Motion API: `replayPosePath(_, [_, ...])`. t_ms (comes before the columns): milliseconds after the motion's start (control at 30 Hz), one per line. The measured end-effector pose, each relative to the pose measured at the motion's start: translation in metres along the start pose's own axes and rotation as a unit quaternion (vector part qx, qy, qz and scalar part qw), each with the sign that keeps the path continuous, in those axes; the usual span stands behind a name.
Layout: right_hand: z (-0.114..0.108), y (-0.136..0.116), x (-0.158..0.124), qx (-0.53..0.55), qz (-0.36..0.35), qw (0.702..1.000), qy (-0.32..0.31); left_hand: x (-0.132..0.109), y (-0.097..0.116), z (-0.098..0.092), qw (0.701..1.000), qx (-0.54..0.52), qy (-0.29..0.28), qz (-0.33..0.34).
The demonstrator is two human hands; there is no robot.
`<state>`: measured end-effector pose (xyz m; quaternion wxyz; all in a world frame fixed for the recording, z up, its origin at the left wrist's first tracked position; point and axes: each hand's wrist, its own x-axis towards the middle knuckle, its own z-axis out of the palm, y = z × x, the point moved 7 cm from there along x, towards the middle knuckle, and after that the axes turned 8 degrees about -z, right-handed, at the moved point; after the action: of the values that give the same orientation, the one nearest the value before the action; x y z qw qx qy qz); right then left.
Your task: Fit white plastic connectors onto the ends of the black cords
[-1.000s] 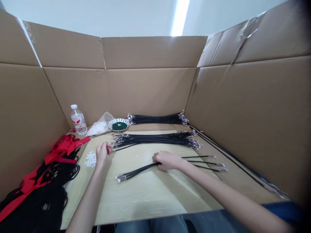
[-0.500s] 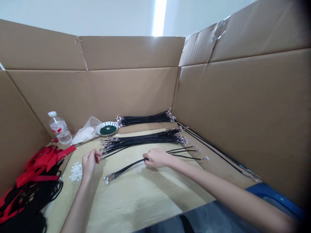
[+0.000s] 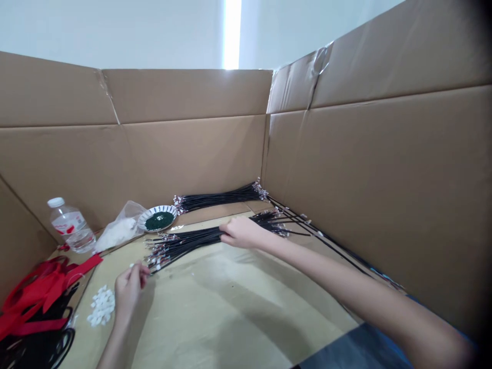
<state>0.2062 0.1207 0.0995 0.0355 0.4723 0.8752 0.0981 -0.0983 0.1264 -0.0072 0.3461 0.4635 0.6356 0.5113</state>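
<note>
Our right hand (image 3: 240, 233) closes over the black cord bundle (image 3: 188, 241), which lies just before the bead dish (image 3: 157, 219), long axis left-right; our left hand (image 3: 128, 287) pinches something too small to identify.

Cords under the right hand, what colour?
Black; the cords under the right hand show it in the head view.

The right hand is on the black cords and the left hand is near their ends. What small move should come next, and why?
Probably the left hand should move a little toward the nearest cord end. The right hand holds the black cords at their middle, their tips fan out just beside the left hand, and the white pieces lie close by.
</note>
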Motion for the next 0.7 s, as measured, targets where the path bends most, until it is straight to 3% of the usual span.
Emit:
replayPosePath(100, [-0.002,0.031,0.026,-0.01,0.028,1.0,0.004,-0.011,0.012,0.0,0.97,0.223,0.069,0.07])
replayPosePath(200, [0.001,0.064,0.055,-0.017,0.056,0.998,0.002,-0.024,0.022,0.013,0.924,0.338,0.089,0.155])
replayPosePath(333, [0.008,0.105,0.094,-0.024,0.087,0.996,-0.011,-0.034,0.028,0.028,0.893,0.36,0.07,0.26])
replayPosePath(567, [0.016,0.162,0.159,-0.028,0.116,0.993,-0.015,-0.039,0.033,0.024,0.869,0.354,0.107,0.328])
replayPosePath(700, [0.022,0.186,0.191,-0.023,0.114,0.993,-0.01,-0.043,0.034,0.032,0.849,0.369,0.097,0.366])
